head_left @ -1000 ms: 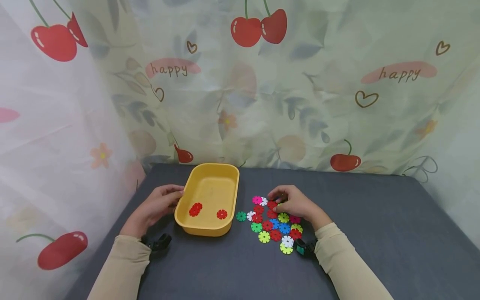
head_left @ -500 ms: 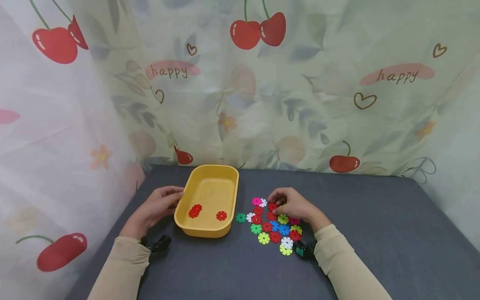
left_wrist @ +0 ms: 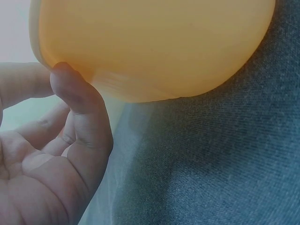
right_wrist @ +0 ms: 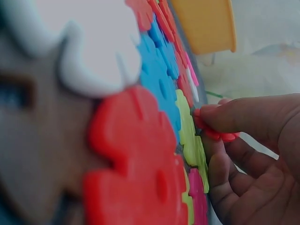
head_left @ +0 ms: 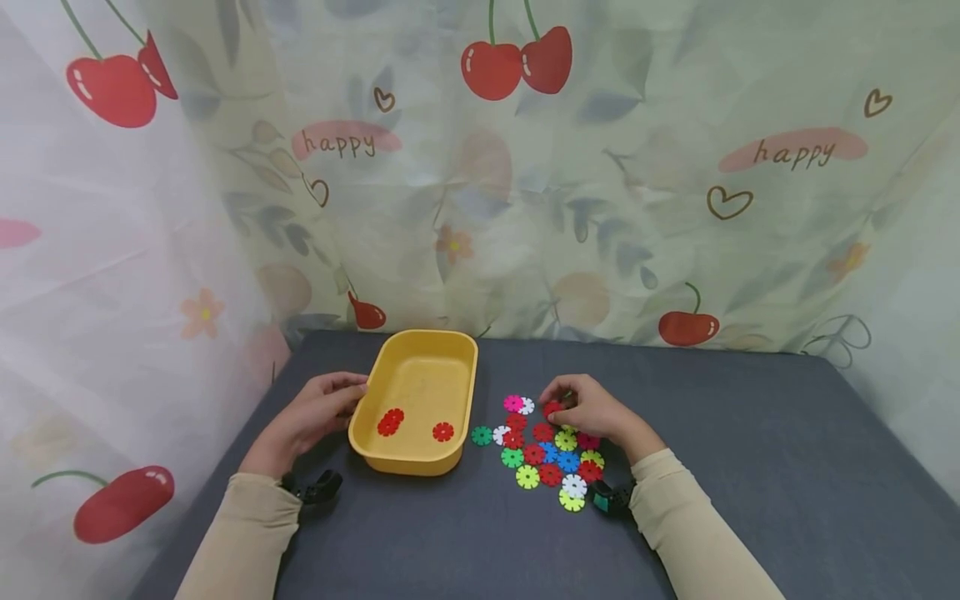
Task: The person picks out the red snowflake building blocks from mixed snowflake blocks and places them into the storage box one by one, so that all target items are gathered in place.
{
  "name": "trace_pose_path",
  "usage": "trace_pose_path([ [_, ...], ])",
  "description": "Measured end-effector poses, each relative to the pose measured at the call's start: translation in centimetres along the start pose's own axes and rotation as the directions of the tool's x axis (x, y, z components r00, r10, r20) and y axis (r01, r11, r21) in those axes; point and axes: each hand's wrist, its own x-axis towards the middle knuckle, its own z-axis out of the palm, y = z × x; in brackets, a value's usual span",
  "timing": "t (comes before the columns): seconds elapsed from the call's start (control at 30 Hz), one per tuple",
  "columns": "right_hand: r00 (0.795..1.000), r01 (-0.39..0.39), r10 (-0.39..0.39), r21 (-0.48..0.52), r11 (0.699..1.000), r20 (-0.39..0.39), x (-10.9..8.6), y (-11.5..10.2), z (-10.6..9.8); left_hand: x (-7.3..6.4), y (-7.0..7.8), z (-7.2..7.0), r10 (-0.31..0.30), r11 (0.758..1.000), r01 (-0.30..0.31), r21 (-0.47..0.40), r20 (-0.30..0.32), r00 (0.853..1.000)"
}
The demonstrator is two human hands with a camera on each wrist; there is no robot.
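My left hand [head_left: 324,410] holds the yellow plastic basin [head_left: 427,463] at its left rim; in the left wrist view the thumb [left_wrist: 75,91] lies against the basin's outer wall. Three red notched discs [head_left: 443,432] lie inside the basin. To the right, my right hand [head_left: 592,408] pinches a red notched plastic disc [right_wrist: 213,133] between thumb and index finger, at the far side of a spread of loose discs. Red, blue [head_left: 568,459], green [head_left: 512,457], yellow [head_left: 527,477], white [head_left: 574,485] and pink [head_left: 513,403] discs lie there, some overlapping.
A dark grey cloth [head_left: 450,542] covers the table. A printed curtain [head_left: 420,217] hangs right behind the table's far edge and along the left side. Black bands with cameras [head_left: 321,487] sit on both wrists.
My right hand's fingers have closed on a red disc and shifted it slightly away from the red one beside it. The left hand stays at the basin's rim.
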Motion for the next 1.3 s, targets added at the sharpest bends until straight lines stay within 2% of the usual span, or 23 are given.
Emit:
trace_pose_path([
  [0.13,1.0,0.005,-0.005,-0.009,1.0,-0.022,-0.1,0.0,-0.1,0.0,0.1,0.0,0.002,1.0,-0.002,0.003,0.005,1.0],
  [0.33,0.999,0.009,-0.007,0.032,0.999,-0.047,0.0,-0.1,0.0,0.1,0.3,0.1,-0.005,1.0,0.005,0.005,0.003,1.0],
  [0.47,0.999,0.003,0.0,0.074,0.997,-0.032,-0.1,-0.3,0.1,0.2,0.1,0.1,-0.011,1.0,0.011,0.004,0.002,1.0],
  [0.67,0.999,0.04,-0.037,0.12,0.992,-0.023,-0.1,-1.3,0.5,0.3,0.0,0.1,-0.007,1.0,0.007,0.003,0.001,1.0],
  [0.9,0.991,0.106,-0.116,0.137,0.985,0.065,-0.2,-3.9,2.2,0.3,-0.1,0.1,-0.006,1.0,0.006,0.0,0.009,1.0],
  [1.03,0.981,0.132,-0.155,0.192,0.973,0.112,-0.5,-5.7,3.2,0.4,-0.1,0.0,0.001,1.0,-0.001,0.001,0.008,1.0],
  [1.3,0.972,0.118,-0.172,0.302,0.946,0.158,-0.9,-7.6,5.4,0.2,-0.2,-0.1,-0.005,1.0,0.005,-0.005,0.012,1.0],
])
